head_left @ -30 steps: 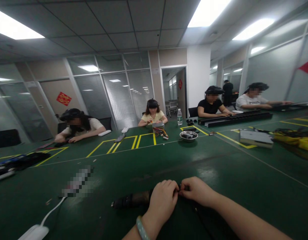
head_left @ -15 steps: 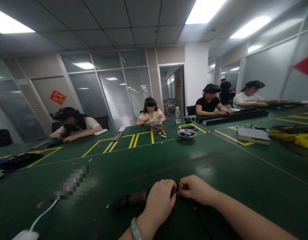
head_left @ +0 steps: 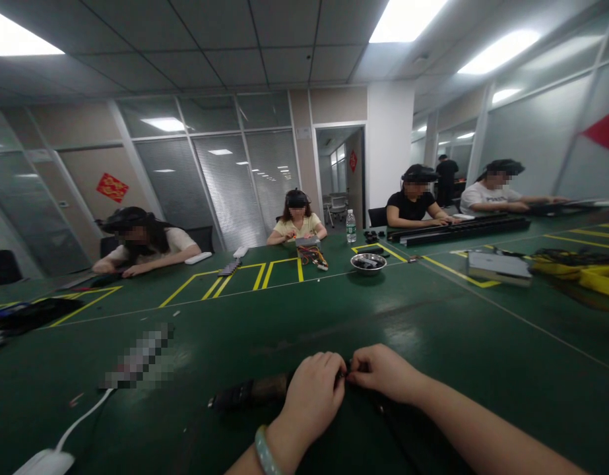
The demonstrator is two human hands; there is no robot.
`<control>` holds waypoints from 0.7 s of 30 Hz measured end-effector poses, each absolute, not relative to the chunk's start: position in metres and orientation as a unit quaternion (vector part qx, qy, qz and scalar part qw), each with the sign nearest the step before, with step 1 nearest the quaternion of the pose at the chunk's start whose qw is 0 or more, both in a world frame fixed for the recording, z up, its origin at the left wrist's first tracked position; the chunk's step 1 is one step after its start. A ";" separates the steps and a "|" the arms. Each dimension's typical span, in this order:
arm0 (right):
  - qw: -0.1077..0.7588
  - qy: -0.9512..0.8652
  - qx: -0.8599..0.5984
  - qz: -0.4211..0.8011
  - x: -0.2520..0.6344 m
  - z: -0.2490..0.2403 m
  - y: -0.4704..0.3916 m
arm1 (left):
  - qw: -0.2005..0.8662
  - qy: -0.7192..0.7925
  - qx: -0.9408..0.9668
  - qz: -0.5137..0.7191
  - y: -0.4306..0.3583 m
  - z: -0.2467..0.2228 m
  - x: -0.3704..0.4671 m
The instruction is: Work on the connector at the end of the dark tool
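A dark cylindrical tool with a small metal tip [head_left: 242, 396], much like an electric screwdriver, lies on the green table with its tip to the left. My left hand [head_left: 317, 389], a pale green bangle at its wrist, is closed around the tool's rear end. Close against it, my right hand [head_left: 383, 373] pinches a small dark piece at that end, probably the cord's plug; the fingers mostly cover it. A thin black cord [head_left: 390, 422] runs from under my right hand toward the table's near edge.
A power strip [head_left: 138, 356], blurred out, lies left with a white cable. Farther off are a metal bowl [head_left: 368, 264] of dark parts, a water bottle [head_left: 351, 226], a power supply with wires [head_left: 311, 254] and a grey box [head_left: 499, 267]. Several people work around the table.
Both hands keep their hold at the tool's rear end, with hardly any finger movement. The view has shifted slightly, so near things sit a little farther left.
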State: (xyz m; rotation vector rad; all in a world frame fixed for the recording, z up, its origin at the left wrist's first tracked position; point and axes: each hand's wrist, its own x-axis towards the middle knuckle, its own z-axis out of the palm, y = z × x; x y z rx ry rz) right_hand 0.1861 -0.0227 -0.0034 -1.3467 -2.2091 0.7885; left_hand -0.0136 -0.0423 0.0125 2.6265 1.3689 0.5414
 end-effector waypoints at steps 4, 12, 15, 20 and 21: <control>0.222 -0.796 -0.486 0.283 0.186 -0.003 -0.023 | 0.063 0.455 0.872 0.171 -0.044 0.015 -0.013; 0.230 -0.794 -0.507 0.245 0.185 -0.011 -0.021 | 0.036 0.447 0.874 0.187 -0.047 0.013 -0.012; 0.234 -0.791 -0.516 0.231 0.183 -0.012 -0.022 | 0.015 0.444 0.875 0.192 -0.050 0.013 -0.013; 0.242 -0.787 -0.524 0.216 0.181 -0.012 -0.028 | -0.018 0.442 0.876 0.193 -0.055 0.013 -0.014; 0.245 -0.787 -0.526 0.212 0.180 -0.011 -0.031 | -0.027 0.442 0.877 0.186 -0.056 0.014 -0.014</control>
